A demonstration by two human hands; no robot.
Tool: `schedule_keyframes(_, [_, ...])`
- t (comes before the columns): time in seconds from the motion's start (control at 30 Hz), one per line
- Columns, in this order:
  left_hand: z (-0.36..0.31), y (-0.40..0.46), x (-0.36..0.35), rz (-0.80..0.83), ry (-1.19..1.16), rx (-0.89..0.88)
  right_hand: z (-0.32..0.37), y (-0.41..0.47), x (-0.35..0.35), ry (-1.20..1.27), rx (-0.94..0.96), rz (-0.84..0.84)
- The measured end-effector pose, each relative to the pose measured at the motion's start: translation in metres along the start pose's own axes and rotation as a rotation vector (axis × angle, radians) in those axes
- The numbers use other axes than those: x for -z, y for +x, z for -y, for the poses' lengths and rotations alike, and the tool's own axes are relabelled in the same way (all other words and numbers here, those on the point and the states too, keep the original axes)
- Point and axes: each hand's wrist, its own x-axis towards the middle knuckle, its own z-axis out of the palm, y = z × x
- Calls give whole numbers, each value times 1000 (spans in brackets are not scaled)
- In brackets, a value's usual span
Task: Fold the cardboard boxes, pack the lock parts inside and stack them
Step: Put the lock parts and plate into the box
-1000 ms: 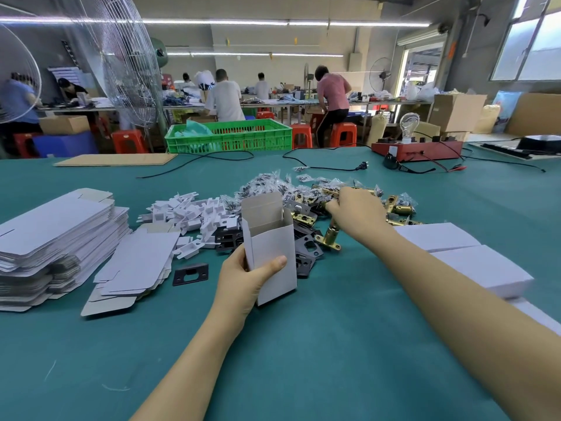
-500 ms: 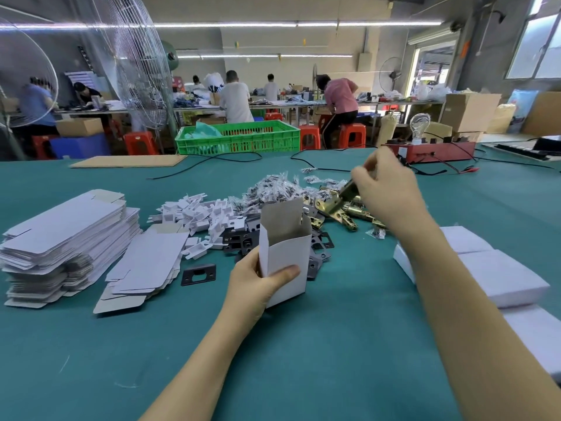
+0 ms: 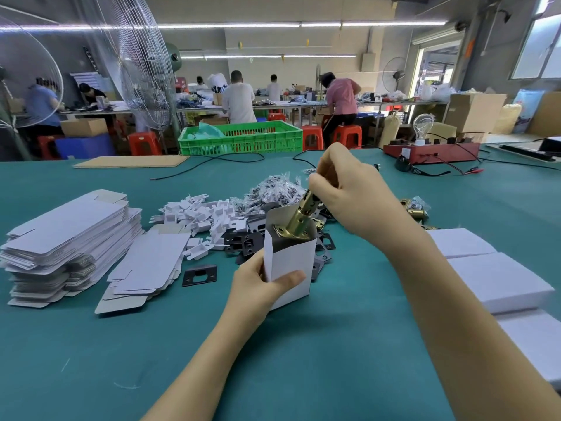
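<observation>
My left hand grips an upright white cardboard box standing on the green table, its top open. My right hand pinches a brass lock latch by its upper end; the latch's faceplate end dips into the box mouth at a slant. Behind the box lie black strike plates, white plastic pieces, small bagged screws and more brass latches.
Flat unfolded box blanks form a tall stack at left and a smaller pile beside it. Closed white boxes lie at right. One black plate sits alone. A green crate and a red device stand at the far edge.
My right hand lifted a brass latch out of the pile, carried it up and over, and now lowers its end into the box. My left hand kept holding the box.
</observation>
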Motion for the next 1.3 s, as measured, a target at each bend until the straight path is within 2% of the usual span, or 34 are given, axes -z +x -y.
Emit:
schedule_keyframes(0.2, [-1,-1,-2,4,13,-14,1,-1,-7,-123,161,120])
schedule_keyframes(0.43, [2,-1,-2,-23,27,2,-4,-4,-23,-325,222,203])
schedule_keyframes(0.83, [-2,-2,-4,-50,62,-9,-7,-1,-34,-486,80,309])
schedule_keyframes(0.93, [-2,-2,-3,-45,67,-11,-6,-1,-32,-407,68,327])
schedule_keyframes(1.0, [-1,-1,-2,-46,59,-7,-5,-1,-25,-270,54,311])
schedule_keyframes(1.17, [2,1,0,-47,29,-7,-13,3,-3,135,-94,68])
schedule_keyframes(1.3, [5,2,1,-47,-15,1,-36,6,-1,116,-245,39])
